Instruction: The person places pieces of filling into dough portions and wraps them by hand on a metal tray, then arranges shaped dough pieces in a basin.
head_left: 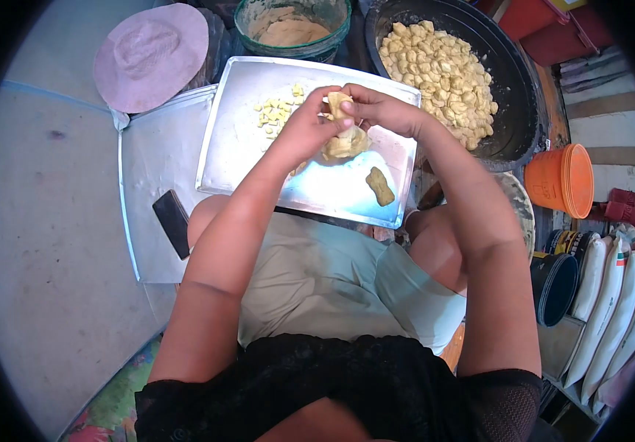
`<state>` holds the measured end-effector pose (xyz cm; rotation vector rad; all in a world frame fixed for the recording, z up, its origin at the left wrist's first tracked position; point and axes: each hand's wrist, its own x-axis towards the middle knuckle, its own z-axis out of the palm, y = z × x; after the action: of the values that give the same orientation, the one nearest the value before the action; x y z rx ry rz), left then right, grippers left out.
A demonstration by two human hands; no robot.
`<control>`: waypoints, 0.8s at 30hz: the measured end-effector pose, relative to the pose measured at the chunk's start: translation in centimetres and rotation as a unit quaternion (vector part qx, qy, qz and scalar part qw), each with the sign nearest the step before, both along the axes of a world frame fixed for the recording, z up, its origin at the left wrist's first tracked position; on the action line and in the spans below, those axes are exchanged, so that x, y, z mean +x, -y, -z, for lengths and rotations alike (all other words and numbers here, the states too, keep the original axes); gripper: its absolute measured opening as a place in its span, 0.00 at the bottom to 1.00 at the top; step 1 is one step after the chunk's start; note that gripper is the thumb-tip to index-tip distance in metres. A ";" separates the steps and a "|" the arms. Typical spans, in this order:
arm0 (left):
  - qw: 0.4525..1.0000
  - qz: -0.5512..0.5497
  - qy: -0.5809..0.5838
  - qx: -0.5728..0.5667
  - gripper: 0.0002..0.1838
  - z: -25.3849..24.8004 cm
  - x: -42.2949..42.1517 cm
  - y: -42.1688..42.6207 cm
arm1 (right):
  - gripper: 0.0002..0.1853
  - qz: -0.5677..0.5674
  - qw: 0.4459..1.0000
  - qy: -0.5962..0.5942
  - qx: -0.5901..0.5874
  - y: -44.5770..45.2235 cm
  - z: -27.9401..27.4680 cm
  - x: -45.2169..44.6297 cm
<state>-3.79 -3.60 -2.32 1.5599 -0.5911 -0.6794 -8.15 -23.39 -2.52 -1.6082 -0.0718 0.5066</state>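
Observation:
Above the metal tray (218, 140) on my lap, my left hand (309, 127) and my right hand (385, 112) come together, fingers closed around a piece of pale yellow dough (340, 105). Just beneath them a larger lump of dough (345, 145) rests on the tray, partly hidden by my fingers. Small yellow cubes (276, 114) lie scattered to the left of my left hand. A flat brownish-green piece (380, 186) lies alone near the tray's right front corner; I cannot tell what it is.
A black basin (513, 110) full of dough pieces (439, 77) stands at the right, beyond the tray. Behind the tray is a green tub (293, 50) with tan powder. A pink hat (152, 55), a phone (172, 223) and an orange bucket (559, 179) are around me.

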 end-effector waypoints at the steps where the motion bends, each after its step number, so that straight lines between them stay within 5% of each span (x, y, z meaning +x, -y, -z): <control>1: 1.000 -0.022 -0.019 0.000 0.27 -0.1 0.2 0.0 | 0.23 0.014 1.000 0.015 0.015 -0.8 -0.1 -0.1; 7: 0.979 -0.094 -0.157 -0.089 0.15 -0.7 1.1 -0.5 | 0.48 -0.048 0.978 0.080 -0.187 -2.7 -0.4 -0.5; 10: 0.979 -0.122 -0.126 -0.100 0.16 -1.5 1.9 -1.5 | 0.47 -0.100 0.962 0.028 -0.252 -1.7 -0.6 -0.6; 15: 0.971 -0.186 -0.083 -0.127 0.13 -2.7 3.9 -4.0 | 0.25 -0.137 0.958 0.003 -0.254 -0.4 -0.4 -0.3; 18: 0.938 -0.273 -0.056 -0.207 0.13 -3.6 5.3 -6.0 | 0.26 -0.328 0.838 -0.086 -0.427 -0.9 0.5 -0.1; 22: 0.929 -0.240 -0.119 -0.255 0.12 -3.6 6.0 -7.3 | 0.18 -0.143 0.816 0.104 -0.550 -4.2 0.5 -1.2; 24: 0.928 -0.231 -0.122 -0.266 0.12 -3.4 5.7 -6.9 | 0.09 -0.041 0.826 0.269 -0.494 -6.2 2.1 0.0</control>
<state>1.94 3.28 1.09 1.0257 -0.1793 -0.3052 -8.16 -17.16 -4.62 -2.7570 -0.3486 0.1039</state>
